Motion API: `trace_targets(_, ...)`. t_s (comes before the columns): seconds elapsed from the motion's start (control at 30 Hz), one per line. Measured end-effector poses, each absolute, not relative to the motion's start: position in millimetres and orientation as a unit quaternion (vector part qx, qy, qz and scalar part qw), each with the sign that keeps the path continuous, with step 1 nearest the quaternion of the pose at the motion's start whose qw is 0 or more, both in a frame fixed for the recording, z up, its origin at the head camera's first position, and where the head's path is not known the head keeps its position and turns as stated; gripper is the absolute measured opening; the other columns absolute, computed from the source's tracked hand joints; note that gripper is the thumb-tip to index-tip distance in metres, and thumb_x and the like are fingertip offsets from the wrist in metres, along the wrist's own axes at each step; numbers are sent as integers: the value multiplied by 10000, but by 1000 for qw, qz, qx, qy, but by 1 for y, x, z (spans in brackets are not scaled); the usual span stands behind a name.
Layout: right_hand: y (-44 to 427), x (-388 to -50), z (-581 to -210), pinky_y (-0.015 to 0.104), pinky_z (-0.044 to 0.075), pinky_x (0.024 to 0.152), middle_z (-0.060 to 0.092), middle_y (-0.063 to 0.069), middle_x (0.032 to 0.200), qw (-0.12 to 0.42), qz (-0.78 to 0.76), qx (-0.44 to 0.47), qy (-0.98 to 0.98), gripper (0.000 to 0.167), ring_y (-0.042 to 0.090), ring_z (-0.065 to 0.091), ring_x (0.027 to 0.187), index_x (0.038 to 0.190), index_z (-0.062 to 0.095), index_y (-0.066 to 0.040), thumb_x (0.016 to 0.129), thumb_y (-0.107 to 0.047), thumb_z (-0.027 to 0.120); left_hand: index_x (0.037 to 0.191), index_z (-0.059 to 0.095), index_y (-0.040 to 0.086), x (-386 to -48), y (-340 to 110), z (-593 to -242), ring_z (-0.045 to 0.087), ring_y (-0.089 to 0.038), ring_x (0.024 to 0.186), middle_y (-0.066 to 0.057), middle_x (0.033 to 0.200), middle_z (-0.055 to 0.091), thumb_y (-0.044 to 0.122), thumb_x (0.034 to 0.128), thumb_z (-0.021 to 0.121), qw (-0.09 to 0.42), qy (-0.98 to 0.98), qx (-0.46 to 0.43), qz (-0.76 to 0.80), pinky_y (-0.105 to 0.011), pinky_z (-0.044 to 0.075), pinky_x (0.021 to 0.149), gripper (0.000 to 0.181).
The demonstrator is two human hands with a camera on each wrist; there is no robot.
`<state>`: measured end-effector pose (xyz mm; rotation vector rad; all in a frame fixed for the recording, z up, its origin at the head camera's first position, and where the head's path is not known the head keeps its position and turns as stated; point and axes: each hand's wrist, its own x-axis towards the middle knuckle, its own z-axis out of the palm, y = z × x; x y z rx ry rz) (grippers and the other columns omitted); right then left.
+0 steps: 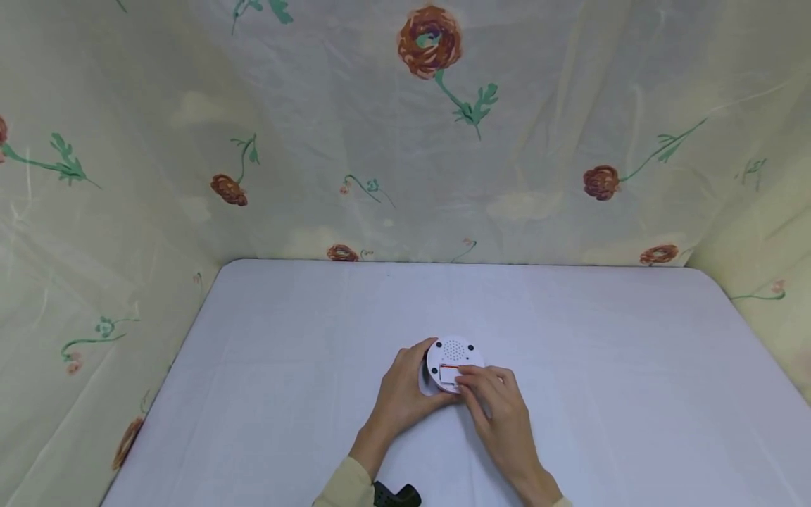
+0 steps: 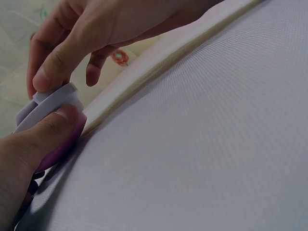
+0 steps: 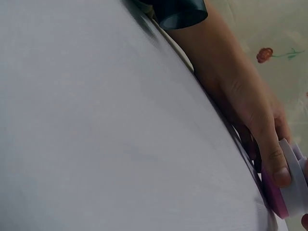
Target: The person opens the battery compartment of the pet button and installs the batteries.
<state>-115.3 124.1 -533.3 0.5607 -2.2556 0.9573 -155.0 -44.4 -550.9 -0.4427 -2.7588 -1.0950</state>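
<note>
Bottom side up, a round device (image 1: 453, 350) shows a white underside with a cluster of speaker holes, dark rubber feet and a rectangular battery compartment with a red edge. Its other side is purple-pink in both wrist views. My left hand (image 1: 403, 389) grips it by the rim, the thumb (image 2: 53, 126) along the near side. Over the compartment, my right hand (image 1: 500, 408) pinches a small white battery cover (image 1: 448, 374) with thumb and fingertips. In the left wrist view the cover sits tilted above the underside. The fingers hide part of it.
A white cloth covers the table (image 1: 285, 338), its far edge meeting a pale curtain (image 1: 355, 105) printed with brown-red flowers. The curtain also hangs at both sides. A black wrist mount (image 1: 398, 496) shows beside the left sleeve (image 1: 347, 486).
</note>
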Motion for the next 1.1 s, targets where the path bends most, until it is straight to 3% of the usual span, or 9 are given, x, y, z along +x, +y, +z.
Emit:
trace_targets(0.77,123,-119,-534,242,353,927,687,4,1041,269,364,188,-872,157,200,508,1002,954,705,-128,808,-71,719,1408,421,184,-154,-43,-552,527,-114,1103,33,1295,573,577,671,768,62,-918,-142,-365,-333,499,904,905)
trace_targets(1.1,121,-122,-533,248,365,921,688,-1,1034,291,361,197,-864,174,203,517,991,946,702,-126,789,-55,726,1409,417,184,-154,-44,-552,520,-112,1111,37,1309,565,587,672,762,64,-917,-142,-367,-338,502,904,908)
